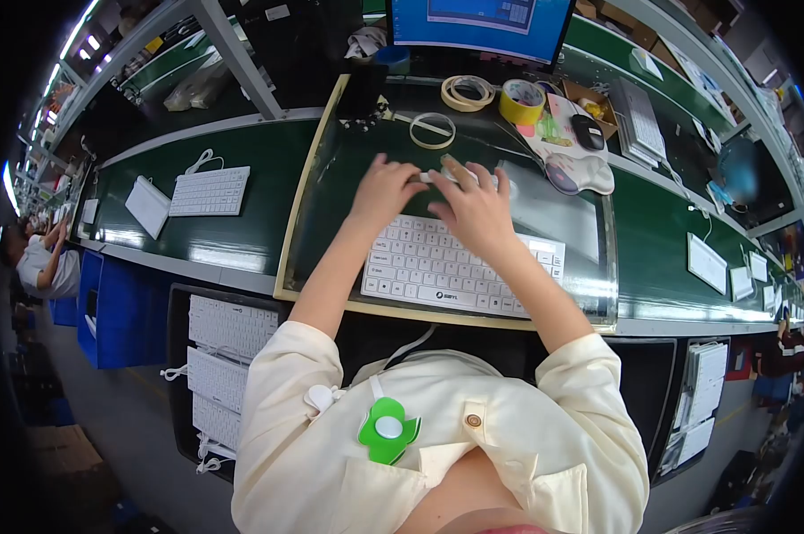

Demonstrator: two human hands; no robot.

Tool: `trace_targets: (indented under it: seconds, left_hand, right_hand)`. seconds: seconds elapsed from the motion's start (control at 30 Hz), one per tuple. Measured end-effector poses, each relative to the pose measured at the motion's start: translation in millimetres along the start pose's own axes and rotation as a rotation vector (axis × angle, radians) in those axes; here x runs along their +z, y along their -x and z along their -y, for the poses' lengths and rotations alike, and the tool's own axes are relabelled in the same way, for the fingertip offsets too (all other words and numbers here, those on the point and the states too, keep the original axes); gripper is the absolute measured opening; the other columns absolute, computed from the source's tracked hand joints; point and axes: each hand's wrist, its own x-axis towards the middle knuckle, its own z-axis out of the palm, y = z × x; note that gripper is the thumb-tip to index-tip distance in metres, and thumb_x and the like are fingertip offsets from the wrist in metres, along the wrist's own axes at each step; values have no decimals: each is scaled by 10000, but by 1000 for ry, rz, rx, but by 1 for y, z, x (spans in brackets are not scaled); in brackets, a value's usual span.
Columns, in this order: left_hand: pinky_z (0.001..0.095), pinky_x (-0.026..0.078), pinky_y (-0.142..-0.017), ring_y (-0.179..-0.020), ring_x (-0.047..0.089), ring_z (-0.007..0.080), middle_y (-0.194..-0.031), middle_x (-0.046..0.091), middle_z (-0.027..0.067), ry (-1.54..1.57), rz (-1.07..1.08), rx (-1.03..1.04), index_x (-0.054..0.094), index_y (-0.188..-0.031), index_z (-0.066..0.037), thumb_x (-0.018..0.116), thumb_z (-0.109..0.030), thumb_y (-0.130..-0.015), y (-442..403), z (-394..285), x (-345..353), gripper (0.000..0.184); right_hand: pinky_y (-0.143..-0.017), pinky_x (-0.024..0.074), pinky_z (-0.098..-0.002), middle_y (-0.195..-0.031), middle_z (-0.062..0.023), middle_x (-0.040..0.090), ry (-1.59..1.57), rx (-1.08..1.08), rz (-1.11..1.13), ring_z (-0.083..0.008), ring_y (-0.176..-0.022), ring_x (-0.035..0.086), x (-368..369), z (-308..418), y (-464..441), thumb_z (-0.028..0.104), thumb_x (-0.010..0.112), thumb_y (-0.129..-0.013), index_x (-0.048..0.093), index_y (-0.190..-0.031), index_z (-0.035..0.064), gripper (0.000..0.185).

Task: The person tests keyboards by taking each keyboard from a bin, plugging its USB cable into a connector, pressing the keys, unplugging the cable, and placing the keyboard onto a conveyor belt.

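A white keyboard [455, 271] lies in front of me on the glass-topped work surface, its keys facing up. Just beyond its far edge, my left hand [386, 194] pinches one end of a short white piece [430, 177] that looks like a bundled cable. My right hand [475, 206] is bent over the other end of that piece, fingers curled around it and partly hiding it. Its wrist passes above the keys. What exactly lies under the right fingers is hidden.
Tape rolls [522, 101], a tape ring [432, 131], a black mouse [588, 133] and a wrist-rest mouse pad [580, 173] lie beyond my hands. A monitor [477, 27] stands behind. More keyboards [210, 191] lie left and right; bins of keyboards [228, 325] stand below.
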Motion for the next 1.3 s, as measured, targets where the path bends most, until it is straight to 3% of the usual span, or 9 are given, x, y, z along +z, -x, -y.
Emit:
trace_targets:
  seconds: [0.1, 0.23, 0.27, 0.4, 0.53, 0.67, 0.9, 1.1, 1.3]
  left_hand:
    - [471, 226, -1056, -1110, 459, 325, -945, 638, 81, -304, -281, -74, 550, -1179, -96, 608, -327, -827, 31, -1, -16, 425]
    - [522, 160, -1044, -1197, 368, 322, -1170, 552, 93, -12, 73, -511, 477, -1274, -98, 608, -354, -824, 106, -39, -42, 533]
    - [574, 93, -1043, -1212, 352, 317, -1146, 565, 81, 385, 17, -435, 498, -1260, -97, 614, -347, -818, 119, -37, -35, 521]
    - [642, -21, -1027, -1306, 222, 351, -1280, 484, 53, -29, 82, -296, 555, -1212, -125, 600, -395, -816, 113, -47, -36, 482]
    - [669, -45, -1007, -1359, 116, 348, -1428, 321, 53, -243, 213, -269, 547, -1226, -139, 557, -494, -813, 122, -40, -25, 545]
    - [636, -34, -1036, -1362, 136, 327, -1459, 270, 75, -268, 319, -302, 258, -1412, -83, 598, -523, -763, 128, -34, -25, 855]
    - [590, -35, -1062, -1376, 118, 338, -1451, 294, 111, -5, 406, -353, 213, -1431, -107, 788, -400, -578, 129, -45, -42, 1070]
    - [578, -20, -1076, -1355, 200, 317, -1406, 360, 111, 196, 342, -336, 134, -1443, -124, 815, -376, -555, 98, -37, -46, 1148]
    - [548, 91, -1079, -1302, 311, 304, -1314, 483, 74, 51, 104, -290, 495, -1262, -148, 612, -343, -815, 89, -19, -24, 501]
  right_hand:
    - [-978, 253, -592, -1321, -68, 444, -71, -22, 93, -314, -1206, 390, -42, 2, 45, 297, 698, -732, 505, -1251, 232, 558]
    - [-1011, 189, -588, -1289, -83, 479, 66, 571, 67, -336, -1221, 383, -71, -33, 137, 316, 701, -729, 502, -1267, 197, 586]
    - [-1012, 188, -580, -1236, -85, 518, 23, 707, 104, -341, -1210, 385, -69, -43, 166, 316, 699, -734, 525, -1245, 176, 557]
    - [-1022, 178, -546, -1059, -80, 611, 17, 924, 151, -336, -1174, 387, -72, -57, 195, 291, 675, -767, 598, -1163, 131, 434]
    - [-1035, 145, -533, -1003, -51, 629, -134, 792, -108, -311, -1163, 380, -61, -69, 193, 240, 614, -825, 622, -1134, 132, 328]
    - [-1027, 92, -614, -1065, -45, 621, 81, 716, 145, -310, -1212, 373, -61, -84, 183, 326, 574, -845, 607, -1157, 176, 348]
    - [-1032, 101, -616, -1164, -51, 591, -14, 702, 164, -318, -1233, 368, -52, -102, 151, 357, 568, -853, 581, -1192, 158, 392]
    - [-1053, 167, -535, -939, -28, 667, -42, 693, -35, -252, -1018, 545, -62, -74, 207, 190, 600, -832, 672, -937, 113, 149]
    - [-1050, 180, -529, -989, -33, 645, 40, 644, -13, -264, -1054, 512, -81, -49, 224, 194, 613, -809, 652, -989, 126, 196]
